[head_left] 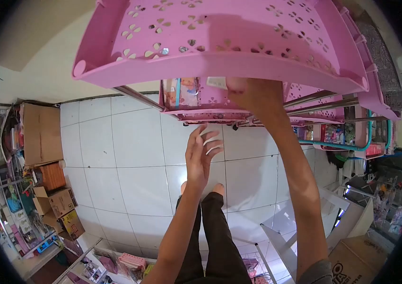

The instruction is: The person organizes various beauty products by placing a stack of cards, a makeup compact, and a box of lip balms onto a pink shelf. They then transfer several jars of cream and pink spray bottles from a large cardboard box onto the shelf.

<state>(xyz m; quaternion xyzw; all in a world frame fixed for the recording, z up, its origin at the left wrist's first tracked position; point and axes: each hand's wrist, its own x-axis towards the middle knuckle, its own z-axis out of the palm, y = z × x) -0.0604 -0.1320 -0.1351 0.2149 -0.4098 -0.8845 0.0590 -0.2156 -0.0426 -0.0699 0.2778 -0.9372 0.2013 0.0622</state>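
Observation:
A pink plastic rack with flower-shaped cutouts stands before me, its upper tray filling the top of the view. My right hand reaches beneath that tray, over a lower pink tray. The tray edge hides most of its fingers. A small white piece with print on it is right beside these fingers; whether they grip it I cannot make out. In the lower tray, to the left, lie flat clear packets. Below the rack, over the floor, my left hand is open with fingers apart and holds nothing.
White tiles cover the floor around my feet. Cardboard boxes and a shelf of goods line the left side. Stocked teal-edged baskets stand at right, with a white frame and a carton below.

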